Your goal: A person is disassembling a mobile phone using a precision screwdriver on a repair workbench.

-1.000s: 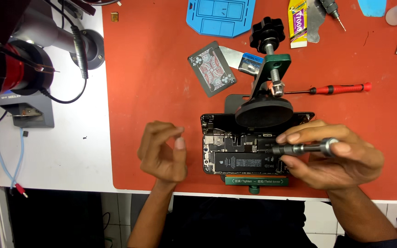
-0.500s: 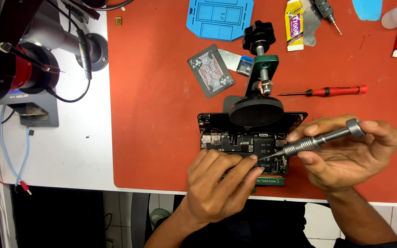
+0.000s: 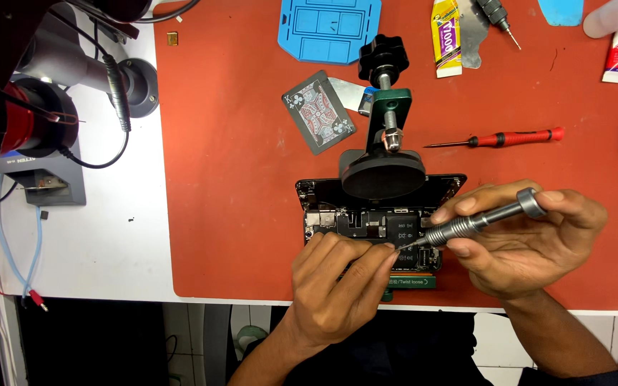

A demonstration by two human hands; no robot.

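An opened smartphone (image 3: 355, 218) lies in a green clamp fixture (image 3: 388, 121) on the orange mat (image 3: 237, 186), its black suction disc (image 3: 383, 174) over the phone's top. My right hand (image 3: 531, 243) grips a grey metal screwdriver (image 3: 477, 220), tip slanting down-left onto the phone's internals. My left hand (image 3: 341, 286) rests on the phone's lower edge, its fingertips pinched next to the screwdriver tip; whether they hold a tiny part is too small to tell.
A playing card (image 3: 318, 111) and a blue plastic tray (image 3: 329, 28) lie above the fixture. A red-handled screwdriver (image 3: 513, 137) lies to the right, glue tubes (image 3: 446, 36) at the top. A black and red machine with cables (image 3: 16, 121) stands left on the white table.
My left hand moved from the mat left of the phone onto the phone's lower edge. The right hand tilted the screwdriver, raising its handle end to the upper right.
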